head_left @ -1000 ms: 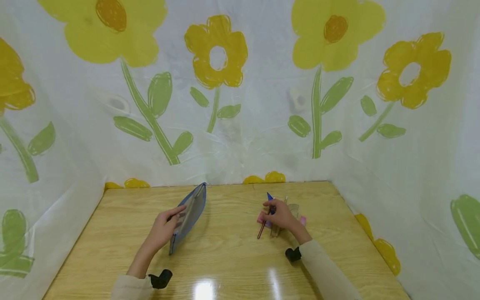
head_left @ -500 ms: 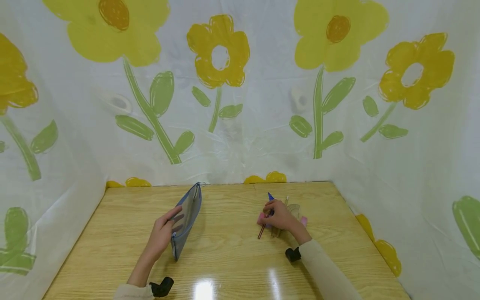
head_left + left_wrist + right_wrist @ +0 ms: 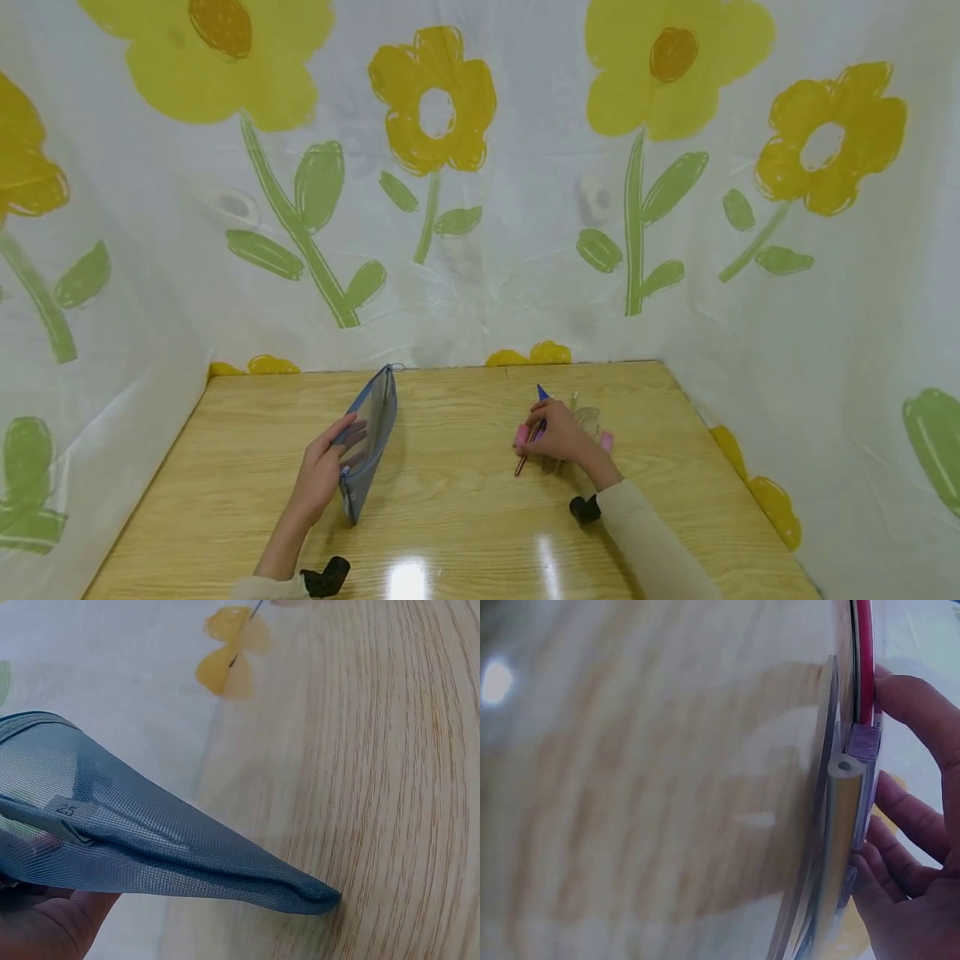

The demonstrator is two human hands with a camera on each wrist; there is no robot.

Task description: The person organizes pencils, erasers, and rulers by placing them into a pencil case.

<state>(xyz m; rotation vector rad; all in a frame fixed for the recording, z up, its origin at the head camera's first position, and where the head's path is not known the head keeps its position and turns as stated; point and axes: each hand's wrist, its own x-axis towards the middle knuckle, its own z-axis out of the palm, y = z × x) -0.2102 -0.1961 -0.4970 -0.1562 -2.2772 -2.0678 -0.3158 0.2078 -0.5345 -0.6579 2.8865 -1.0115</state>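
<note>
My left hand point(image 3: 321, 471) grips a blue-grey mesh zip pouch point(image 3: 369, 442) by its left side, tilted above the table. Fingers show through the mesh, and the blue edges stand apart. Up close in the left wrist view, the pouch point(image 3: 157, 817) narrows to a corner. My right hand point(image 3: 562, 433) bends over a small heap of stationery and touches it. Around its fingers are a dark red pencil point(image 3: 519, 467), a pink block point(image 3: 521, 433) and a blue pointed piece point(image 3: 542, 390). The right wrist view adds a purple block point(image 3: 865, 741) and a wooden pencil point(image 3: 844, 817).
A clear protractor point(image 3: 588, 415) and a second pink piece point(image 3: 607, 442) lie right of the heap. Flowered white cloth point(image 3: 487, 292) walls the wooden table point(image 3: 450, 500) at the back and sides. Light glares off the table's near part.
The left hand and pouch have shifted a little to the left, the pouch turning steeper. My right hand stays at the heap with small finger movements; more of the left pink block shows.
</note>
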